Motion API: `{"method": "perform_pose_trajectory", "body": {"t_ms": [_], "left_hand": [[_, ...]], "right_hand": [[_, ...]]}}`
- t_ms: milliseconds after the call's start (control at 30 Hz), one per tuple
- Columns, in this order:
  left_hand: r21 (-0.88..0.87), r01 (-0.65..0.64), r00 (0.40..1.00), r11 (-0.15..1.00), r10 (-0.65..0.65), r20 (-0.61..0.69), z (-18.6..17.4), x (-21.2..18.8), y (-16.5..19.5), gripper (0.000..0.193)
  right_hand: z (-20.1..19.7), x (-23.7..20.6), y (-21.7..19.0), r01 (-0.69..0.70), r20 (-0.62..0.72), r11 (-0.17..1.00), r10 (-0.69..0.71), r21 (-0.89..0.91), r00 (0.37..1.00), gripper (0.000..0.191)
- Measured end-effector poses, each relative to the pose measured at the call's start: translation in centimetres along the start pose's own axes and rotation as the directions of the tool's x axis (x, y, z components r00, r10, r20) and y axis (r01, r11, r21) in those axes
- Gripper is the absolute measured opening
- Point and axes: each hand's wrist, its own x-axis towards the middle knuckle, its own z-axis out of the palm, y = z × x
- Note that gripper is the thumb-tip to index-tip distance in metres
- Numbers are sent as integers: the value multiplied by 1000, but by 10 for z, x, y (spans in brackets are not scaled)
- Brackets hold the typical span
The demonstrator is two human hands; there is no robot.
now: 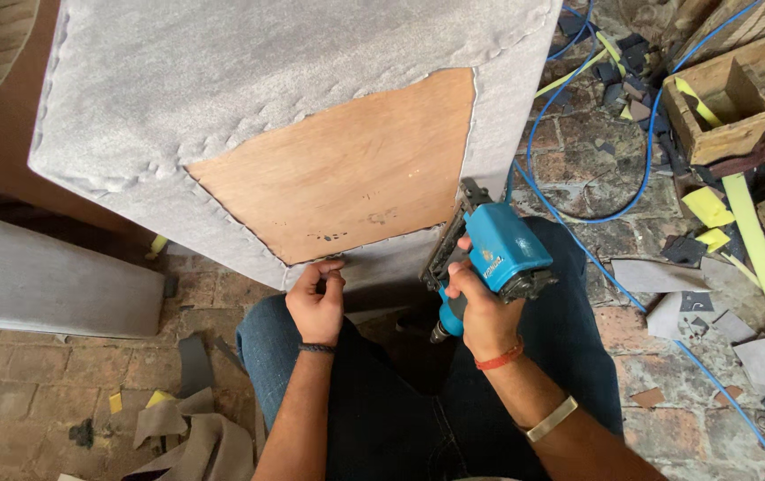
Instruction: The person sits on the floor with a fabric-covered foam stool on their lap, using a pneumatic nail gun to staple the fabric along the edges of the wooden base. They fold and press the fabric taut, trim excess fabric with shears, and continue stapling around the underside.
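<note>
So the right hand (480, 307) is wrapped tight around the grip of a blue staple gun (494, 254), its nose pressed up against the grey fabric (249, 80) edge just above that hand. The left hand (316, 298) pinches the fabric hem right beside the bare plywood panel (347, 169), which sits just above and between both hands. A blue air hose (614, 276) trails off to the right of the right hand, across a brick floor (35, 383) littered with foam and fabric scraps (712, 209).
</note>
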Motion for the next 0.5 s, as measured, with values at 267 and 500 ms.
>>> {"method": "perform_pose_trajectory", "body": {"t_ms": [267,500], "left_hand": [[-30,-4,1000,1000,4,7,-1,-2,-2,15],[-43,22,1000,999,-21,20,1,-2,-6,13]], "right_hand": [[7,1,-2,17,-35,1000,-16,18,999,35],[10,3,-7,108,-46,994,-109,-23,993,39]]}}
